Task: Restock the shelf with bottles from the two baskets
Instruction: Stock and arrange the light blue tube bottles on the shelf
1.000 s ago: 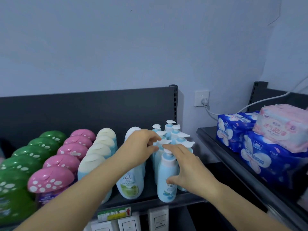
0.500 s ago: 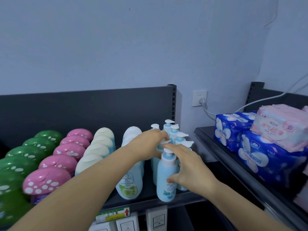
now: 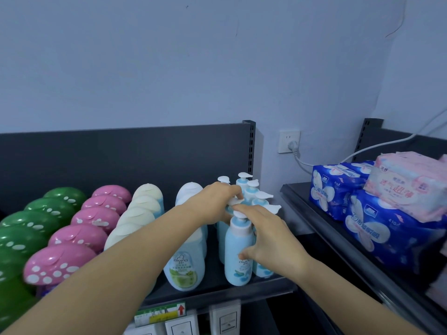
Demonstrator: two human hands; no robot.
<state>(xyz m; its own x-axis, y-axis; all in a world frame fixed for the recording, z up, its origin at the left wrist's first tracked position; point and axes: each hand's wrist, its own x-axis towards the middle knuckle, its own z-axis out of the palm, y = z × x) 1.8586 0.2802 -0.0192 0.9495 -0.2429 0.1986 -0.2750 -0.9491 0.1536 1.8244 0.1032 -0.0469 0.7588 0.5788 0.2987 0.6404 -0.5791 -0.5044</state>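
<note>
Right now the right hand (image 3: 271,240) grips the front blue pump bottle (image 3: 238,257), thumb on its body, standing upright at the shelf (image 3: 217,293) front edge. The left hand (image 3: 212,204) pinches the pump of the second pump bottle (image 3: 222,243) just behind.

- Shop aisle: dark grey metal shelf (image 3: 217,292) hung on a slotted upright (image 3: 251,146);
- green dome-capped bottles (image 3: 36,218), pink dome-capped bottles (image 3: 96,218) and pale blue pump bottles (image 3: 235,238) ranked in front-to-back rows;
- paper price labels (image 3: 159,313) along the shelf edge;
- blue plastic-wrapped pad packs (image 3: 367,228) stacked alongside.
</note>
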